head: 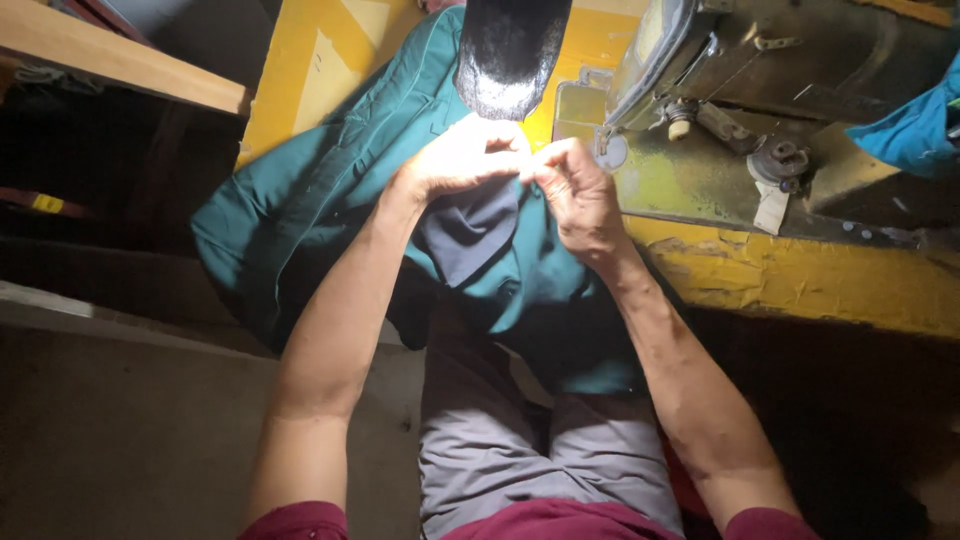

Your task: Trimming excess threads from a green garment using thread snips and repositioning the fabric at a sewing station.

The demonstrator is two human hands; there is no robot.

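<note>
Teal garment (300,215) on our lap, beside the sewing machine (760,110).
We pinched the dark-blue patch (470,225) with left hand (462,160) and right hand (578,195), fingertips clamped together.

Both bare forearms reached forward and converged, left hand (462,160) and right hand (578,195) raised close together, fingertips nearly touching; fingers of both curled in a pinch, left brightly lit, wrists bent slightly inward

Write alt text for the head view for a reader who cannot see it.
Two bare hands, left hand and right hand, meet over a small dark grey cloth piece on a teal garment. The garment drapes from a yellow table beside a sewing machine.
</note>
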